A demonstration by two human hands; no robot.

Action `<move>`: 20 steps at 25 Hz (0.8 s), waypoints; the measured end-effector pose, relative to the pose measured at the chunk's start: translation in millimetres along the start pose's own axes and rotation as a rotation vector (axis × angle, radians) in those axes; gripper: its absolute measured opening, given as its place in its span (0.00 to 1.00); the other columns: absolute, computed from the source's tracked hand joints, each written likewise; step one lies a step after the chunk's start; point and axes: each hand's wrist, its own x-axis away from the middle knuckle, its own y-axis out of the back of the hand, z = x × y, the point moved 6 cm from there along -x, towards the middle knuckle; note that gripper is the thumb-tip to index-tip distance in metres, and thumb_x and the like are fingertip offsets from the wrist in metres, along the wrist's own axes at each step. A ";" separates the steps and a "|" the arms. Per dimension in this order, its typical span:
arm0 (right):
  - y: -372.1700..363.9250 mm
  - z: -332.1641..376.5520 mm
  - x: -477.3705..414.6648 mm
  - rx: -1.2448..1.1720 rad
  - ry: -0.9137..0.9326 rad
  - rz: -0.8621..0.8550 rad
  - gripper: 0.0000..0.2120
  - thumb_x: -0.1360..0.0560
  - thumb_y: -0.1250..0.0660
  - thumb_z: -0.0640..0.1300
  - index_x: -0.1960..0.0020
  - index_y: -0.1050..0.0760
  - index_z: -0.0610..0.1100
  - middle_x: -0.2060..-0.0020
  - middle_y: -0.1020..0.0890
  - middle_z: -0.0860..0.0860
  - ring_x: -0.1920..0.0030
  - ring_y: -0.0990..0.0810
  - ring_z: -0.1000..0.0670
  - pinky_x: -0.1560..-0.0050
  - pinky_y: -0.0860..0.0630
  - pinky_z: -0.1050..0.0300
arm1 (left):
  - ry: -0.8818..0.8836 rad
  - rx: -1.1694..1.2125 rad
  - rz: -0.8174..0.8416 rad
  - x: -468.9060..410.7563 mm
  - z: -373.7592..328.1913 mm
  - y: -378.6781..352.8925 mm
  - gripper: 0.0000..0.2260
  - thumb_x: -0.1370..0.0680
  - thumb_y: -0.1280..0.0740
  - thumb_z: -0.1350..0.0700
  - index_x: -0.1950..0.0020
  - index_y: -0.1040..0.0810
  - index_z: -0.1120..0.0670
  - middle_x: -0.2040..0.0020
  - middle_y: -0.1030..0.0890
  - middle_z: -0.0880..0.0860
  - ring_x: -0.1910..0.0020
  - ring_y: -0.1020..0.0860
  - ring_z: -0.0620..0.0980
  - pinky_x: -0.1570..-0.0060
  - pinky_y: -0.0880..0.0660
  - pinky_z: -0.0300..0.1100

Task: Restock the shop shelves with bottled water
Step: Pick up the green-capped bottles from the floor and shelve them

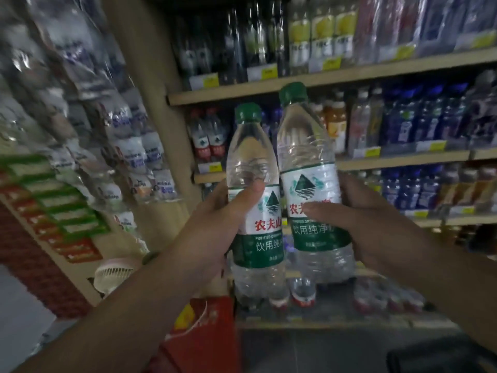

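I hold two clear water bottles with green caps and green-and-white labels, upright and side by side in front of the shelves. My left hand (pixel 215 219) grips the left bottle (pixel 252 162) around its label. My right hand (pixel 360 211) grips the right bottle (pixel 306 146), which sits slightly higher. The two bottles touch each other at the labels. Behind them the wooden shelves (pixel 376 72) carry rows of drinks. Two red-labelled water bottles (pixel 208 135) stand on the middle shelf at the left.
Bagged goods (pixel 107 117) hang on the left wall rack. Green and red packets (pixel 53 205) lie on a counter at the left, next to a small white fan (pixel 115 273). A red carton (pixel 204 327) stands below my left arm. Several red-capped bottles (pixel 304 292) fill the bottom shelf.
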 end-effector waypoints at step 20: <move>10.0 130.3 -267.8 0.706 0.520 0.036 0.30 0.36 0.25 0.64 0.40 0.34 0.57 0.55 0.20 0.57 0.54 0.20 0.57 0.54 0.24 0.61 | -0.336 -0.596 0.082 -185.1 -185.6 36.1 0.12 0.33 0.33 0.44 0.50 0.21 0.41 0.51 0.14 0.46 0.53 0.15 0.45 0.55 0.17 0.46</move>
